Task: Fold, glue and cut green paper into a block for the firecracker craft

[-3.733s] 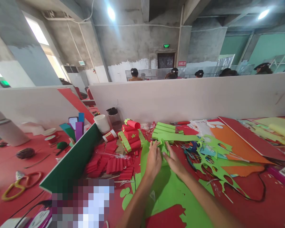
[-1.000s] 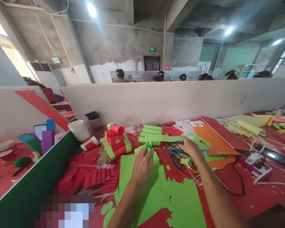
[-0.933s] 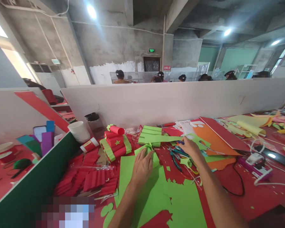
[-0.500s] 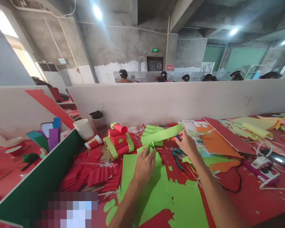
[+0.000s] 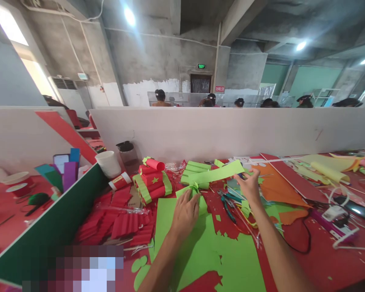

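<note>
My left hand (image 5: pixel 184 213) presses down on a folded green paper piece (image 5: pixel 192 190) that lies on a large green sheet (image 5: pixel 200 247). Its fingers curl over the fold. My right hand (image 5: pixel 248 185) is raised a little above the table and pinches the right end of a long green paper strip (image 5: pixel 217 173). The strip runs left from my fingers over a stack of folded green paper (image 5: pixel 196 168). Scissors (image 5: pixel 231 202) lie on the table just below my right hand.
A red paper bundle with green bands and a star (image 5: pixel 152 180) stands left of the green stack. Pleated red paper pieces (image 5: pixel 121 223) lie at the left front. A white cup (image 5: pixel 108 163), a dark green board (image 5: pixel 57 227), orange and red sheets (image 5: pixel 280 186) and cables (image 5: pixel 331 211) surround the work spot. People sit behind the white partition (image 5: pixel 231 129).
My right hand moved from the folded piece to the right, took the end of the green strip and lifted it off the table. My left hand stayed on the folded piece.
</note>
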`<state>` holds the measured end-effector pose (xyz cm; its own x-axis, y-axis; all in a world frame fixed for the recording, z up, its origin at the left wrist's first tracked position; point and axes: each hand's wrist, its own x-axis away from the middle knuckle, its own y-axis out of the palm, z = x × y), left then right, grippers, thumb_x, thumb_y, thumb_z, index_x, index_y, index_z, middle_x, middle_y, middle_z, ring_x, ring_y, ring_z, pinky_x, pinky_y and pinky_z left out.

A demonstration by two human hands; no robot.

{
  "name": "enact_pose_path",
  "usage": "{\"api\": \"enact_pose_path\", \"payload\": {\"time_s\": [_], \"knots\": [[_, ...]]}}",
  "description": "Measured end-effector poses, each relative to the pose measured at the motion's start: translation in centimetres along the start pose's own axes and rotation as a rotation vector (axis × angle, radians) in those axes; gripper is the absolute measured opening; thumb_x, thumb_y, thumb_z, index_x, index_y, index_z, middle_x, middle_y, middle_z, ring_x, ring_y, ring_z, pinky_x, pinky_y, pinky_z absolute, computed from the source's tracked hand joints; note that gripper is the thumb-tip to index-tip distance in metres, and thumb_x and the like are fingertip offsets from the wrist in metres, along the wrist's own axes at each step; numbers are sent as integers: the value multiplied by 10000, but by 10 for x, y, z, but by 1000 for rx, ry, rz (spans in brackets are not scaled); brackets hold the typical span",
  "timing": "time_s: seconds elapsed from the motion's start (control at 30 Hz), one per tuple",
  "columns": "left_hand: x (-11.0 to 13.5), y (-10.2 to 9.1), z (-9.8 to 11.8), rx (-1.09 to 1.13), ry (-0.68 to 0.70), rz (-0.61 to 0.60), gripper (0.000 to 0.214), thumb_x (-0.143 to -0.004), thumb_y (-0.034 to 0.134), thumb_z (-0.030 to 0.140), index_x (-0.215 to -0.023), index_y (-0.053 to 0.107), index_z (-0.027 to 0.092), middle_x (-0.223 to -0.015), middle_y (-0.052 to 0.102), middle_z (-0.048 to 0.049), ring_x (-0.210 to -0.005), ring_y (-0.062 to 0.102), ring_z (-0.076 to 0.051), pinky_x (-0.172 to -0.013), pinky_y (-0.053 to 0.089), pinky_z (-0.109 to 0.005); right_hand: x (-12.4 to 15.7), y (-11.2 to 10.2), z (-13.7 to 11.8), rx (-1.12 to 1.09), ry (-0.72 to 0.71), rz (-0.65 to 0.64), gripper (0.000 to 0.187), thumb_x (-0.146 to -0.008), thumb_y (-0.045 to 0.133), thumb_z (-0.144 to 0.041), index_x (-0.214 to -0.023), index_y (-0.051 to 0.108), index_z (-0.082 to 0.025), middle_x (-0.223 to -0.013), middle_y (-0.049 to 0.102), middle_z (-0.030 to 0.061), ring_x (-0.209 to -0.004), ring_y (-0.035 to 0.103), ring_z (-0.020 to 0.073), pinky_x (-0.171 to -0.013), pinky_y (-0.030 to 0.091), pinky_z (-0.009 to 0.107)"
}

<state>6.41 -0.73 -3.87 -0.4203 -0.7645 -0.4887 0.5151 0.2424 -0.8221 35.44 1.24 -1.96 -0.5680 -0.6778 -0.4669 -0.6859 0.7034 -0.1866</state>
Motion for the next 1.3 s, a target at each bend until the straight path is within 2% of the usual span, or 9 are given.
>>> {"api": "enact_pose_path", "payload": {"time_s": [0.13,0.3,0.37,0.5,0.67,0.83,0.93,1.03,1.3], "knots": [[0,1,0,21,3,13,379,-978,380,227,-1275,615,232,-1336,588,-124,-1310,486,-307,-1056,447,-523,-5,-1,0,-177,84,71,639,-648,762,-398,-1142,403,-212,-1041,720,123,-703,688,193,-646,547,310],[0,1,-1,18,-2,15,376,-988,370,250,-1272,616,241,-1326,597,-119,-1308,487,-305,-1049,450,-524,-9,-4,-2,-314,-88,46,482,-691,710,-372,-1103,561,-170,-1186,674,152,-1073,644,257,-878,513,358],[0,2,-2,14,7,18,373,-987,375,256,-1275,613,246,-1326,595,-115,-1303,492,-302,-1048,450,-520,-11,-8,0,-297,-83,112,442,-726,695,-418,-1072,581,-168,-1085,703,121,-982,665,236,-819,525,331],[0,2,-1,2,5,14,383,-980,368,238,-1272,615,232,-1324,589,-128,-1298,494,-304,-1049,445,-512,-19,-20,8,-253,69,241,430,-763,643,-576,-892,606,-167,-727,657,24,-625,614,159,-553,489,251],[0,0,0,6,1,6,383,-984,362,247,-1273,612,232,-1316,594,-117,-1312,481,-300,-1061,438,-505,-29,-37,6,-483,6,321,457,-639,785,-546,-840,623,-169,-738,626,-4,-613,580,108,-568,490,220],[0,0,0,2,1,-12,383,-985,359,240,-1276,609,219,-1324,588,-125,-1324,475,-291,-1071,432,-496,-26,-41,-8,-528,117,73,417,-575,875,-442,-766,641,-155,-669,597,-14,-524,495,79,-455,425,198],[0,0,0,7,-2,-10,384,-988,356,244,-1277,607,220,-1329,583,-126,-1326,474,-290,-1070,433,-497,-17,-33,-11,-514,248,-163,381,-588,883,-418,-718,639,-156,-593,551,-33,-486,449,71,-408,371,191],[0,-1,1,16,-7,-8,381,-986,366,245,-1278,608,221,-1336,580,-124,-1321,477,-293,-1072,432,-502,-8,-18,-10,-499,318,-330,362,-571,893,-368,-765,676,-153,-658,604,-15,-520,473,77,-422,368,190],[0,-2,0,22,-4,-12,374,-985,386,249,-1280,614,223,-1330,587,-121,-1313,483,-303,-1066,439,-513,8,4,-5,-445,402,-429,383,-546,880,-343,-832,746,-125,-784,694,47,-563,472,91,-490,389,226]]}}
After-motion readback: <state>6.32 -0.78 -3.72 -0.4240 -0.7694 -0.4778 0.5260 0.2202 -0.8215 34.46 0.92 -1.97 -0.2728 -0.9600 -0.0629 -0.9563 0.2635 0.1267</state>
